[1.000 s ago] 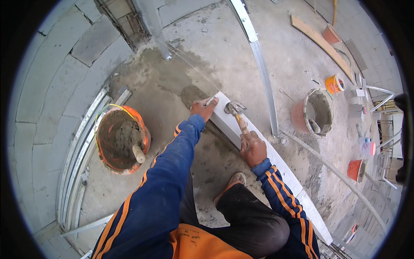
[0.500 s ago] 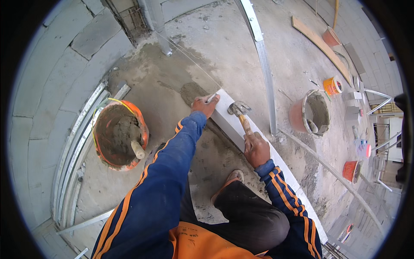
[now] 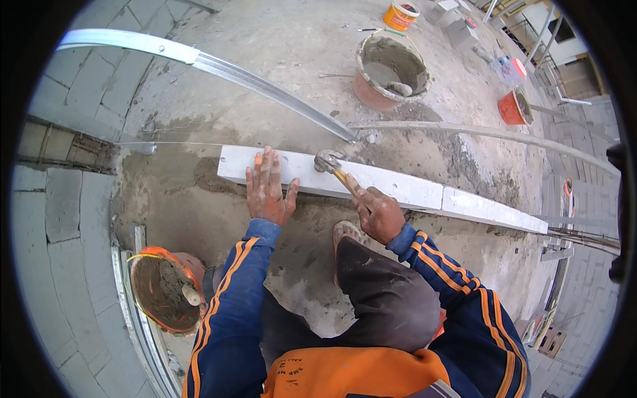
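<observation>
My left hand [image 3: 267, 189] lies flat across a long white block [image 3: 398, 187], near its left end. Its fingers are spread, and an orange patch shows on one of them. In my right hand [image 3: 381, 215] is the wooden handle of a hammer [image 3: 328, 160], fingers wrapped round it. The mortar-smeared hammer head is at the block's top, right of my left hand. Another white block [image 3: 488, 207] continues the row to the right. Wet mortar [image 3: 211, 175] shows on the floor by the first block's left end. A thin string [image 3: 182, 142] runs left from that end.
At my left stands an orange bucket [image 3: 193, 267] of mortar with a trowel handle [image 3: 192, 296] sticking out. Beyond the blocks are a second mortar bucket [image 3: 375, 94], a metal channel [image 3: 265, 89] and a long bar [image 3: 458, 127]. A grey block wall [image 3: 63, 219] rises at the left.
The view has swung round, so the block row lies more crosswise. My left hand was curled at the block's end and now rests flat on it. The hammer stays in my right hand.
</observation>
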A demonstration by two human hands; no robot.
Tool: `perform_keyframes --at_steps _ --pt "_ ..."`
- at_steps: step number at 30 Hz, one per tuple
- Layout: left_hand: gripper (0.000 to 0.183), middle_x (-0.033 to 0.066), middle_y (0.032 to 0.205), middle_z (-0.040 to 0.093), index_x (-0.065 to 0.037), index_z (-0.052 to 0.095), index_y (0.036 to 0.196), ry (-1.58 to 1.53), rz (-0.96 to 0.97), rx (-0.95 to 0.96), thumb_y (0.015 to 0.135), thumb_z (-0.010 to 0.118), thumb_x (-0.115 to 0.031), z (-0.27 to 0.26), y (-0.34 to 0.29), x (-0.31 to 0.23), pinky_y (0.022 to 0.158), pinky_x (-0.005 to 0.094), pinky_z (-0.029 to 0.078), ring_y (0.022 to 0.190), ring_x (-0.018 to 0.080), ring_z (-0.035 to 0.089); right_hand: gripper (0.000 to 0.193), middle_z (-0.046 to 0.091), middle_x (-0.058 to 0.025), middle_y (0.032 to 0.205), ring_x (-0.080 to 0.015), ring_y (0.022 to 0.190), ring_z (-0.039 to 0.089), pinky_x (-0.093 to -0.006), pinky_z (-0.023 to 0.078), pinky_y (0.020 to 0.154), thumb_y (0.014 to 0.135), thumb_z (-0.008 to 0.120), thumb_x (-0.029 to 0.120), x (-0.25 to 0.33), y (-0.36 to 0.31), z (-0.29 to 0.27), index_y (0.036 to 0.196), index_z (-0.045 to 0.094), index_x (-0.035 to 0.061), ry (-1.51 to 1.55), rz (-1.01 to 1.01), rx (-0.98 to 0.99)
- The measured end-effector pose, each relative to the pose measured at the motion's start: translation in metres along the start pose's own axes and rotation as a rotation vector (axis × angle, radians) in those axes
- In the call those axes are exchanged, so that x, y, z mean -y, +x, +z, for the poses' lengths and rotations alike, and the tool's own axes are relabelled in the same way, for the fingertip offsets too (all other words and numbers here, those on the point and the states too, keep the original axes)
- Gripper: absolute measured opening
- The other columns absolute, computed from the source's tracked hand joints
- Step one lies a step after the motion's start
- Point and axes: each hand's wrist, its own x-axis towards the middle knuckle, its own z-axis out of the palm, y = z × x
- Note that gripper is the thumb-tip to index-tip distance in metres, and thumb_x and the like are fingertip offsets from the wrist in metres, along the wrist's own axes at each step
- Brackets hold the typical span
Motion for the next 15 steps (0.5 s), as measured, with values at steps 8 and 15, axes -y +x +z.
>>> perform_keyframes --at_steps 8,15 --pt "0.074 0.0039 0.163 0.029 -0.02 0.035 0.155 0.035 0.567 0.297 0.092 0.061 -0.049 0.049 0.008 -0.084 0.122 0.0479 0.023 0.149 0.0273 0.029 0.058 0.063 -0.0164 0.085 -0.0375 0.07 0.062 -0.0436 0.05 0.06 0.086 0.066 0.001 -0.008 -0.087 -0.037 0.141 0.055 0.0112 -0.102 0.309 -0.241" --pt "0.06 -0.0006 0.16 0.036 -0.023 0.046 0.149 0.03 0.551 0.243 0.092 0.065 -0.023 0.072 -0.002 -0.095 0.121 0.0486 0.027 0.148 0.0263 0.033 0.059 0.063 -0.0178 0.083 -0.0396 0.069 0.062 -0.0452 0.052 0.062 0.085 0.065 0.003 -0.034 -0.133 -0.035 0.142 0.054 0.0128 -0.097 0.504 -0.483"
